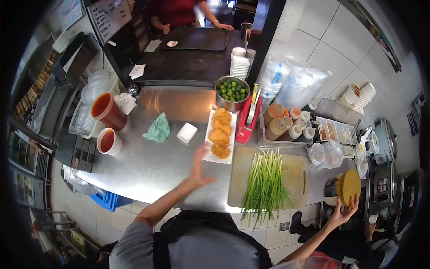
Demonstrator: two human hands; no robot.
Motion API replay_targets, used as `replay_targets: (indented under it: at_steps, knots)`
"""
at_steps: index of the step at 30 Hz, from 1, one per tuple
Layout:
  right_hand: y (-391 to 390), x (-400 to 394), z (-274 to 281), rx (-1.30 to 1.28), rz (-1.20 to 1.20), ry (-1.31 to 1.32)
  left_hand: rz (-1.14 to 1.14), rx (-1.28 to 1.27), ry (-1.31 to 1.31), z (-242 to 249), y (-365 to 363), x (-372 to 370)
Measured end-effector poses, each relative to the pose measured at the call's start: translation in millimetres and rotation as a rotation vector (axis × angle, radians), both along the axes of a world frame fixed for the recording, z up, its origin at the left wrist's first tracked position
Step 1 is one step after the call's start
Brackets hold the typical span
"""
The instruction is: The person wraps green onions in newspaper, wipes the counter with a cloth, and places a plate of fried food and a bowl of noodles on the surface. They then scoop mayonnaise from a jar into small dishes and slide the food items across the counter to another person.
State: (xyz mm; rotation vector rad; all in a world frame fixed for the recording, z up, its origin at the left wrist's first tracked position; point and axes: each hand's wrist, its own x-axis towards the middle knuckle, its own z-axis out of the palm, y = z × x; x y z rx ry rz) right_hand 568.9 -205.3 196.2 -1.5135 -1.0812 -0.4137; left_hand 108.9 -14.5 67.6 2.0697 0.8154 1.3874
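My left hand [199, 169] reaches over the steel counter with thumb and fingers apart, slightly blurred. Its fingertips overlap the left edge of a long white plate [228, 154] bearing a row of golden fried pieces [221, 132]. Out to the right, my right hand [344, 212] grips a dark jar with a yellow lid [349, 187], held tilted near the counter's end. Between the two hands, a bundle of green onions [267, 181] lies on a cutting board [295, 188], its green ends hanging past the front edge. Left of the plate sits a small white dish [187, 132].
A crumpled green cloth [157, 127], red sauce tubs [109, 112], a pot of green citrus [232, 92], a red tape dispenser [249, 119] and a basket of squeeze bottles [286, 123] stand around. One person is behind the pass-through tray [197, 38]; another [371, 228] is at lower right.
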Motion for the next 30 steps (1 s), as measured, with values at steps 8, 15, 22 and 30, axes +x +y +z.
replay_targets:
  at_steps: [8,15,22,30]
  knots:
    - [82,-298,1,0.163,0.769,0.308,-0.868,-0.854,-0.995,40,-54,-9]
    - [122,-384,-20,-0.413,1.26,0.38,-0.624,-0.908,-0.879,31,-32,-132]
    - [163,-469,-38,-0.605,1.407,0.279,-0.112,-0.525,-1.162,35,-66,-171]
    - [173,-525,-44,-0.603,1.21,-0.045,-0.016,-0.679,-1.316,14,-60,-205]
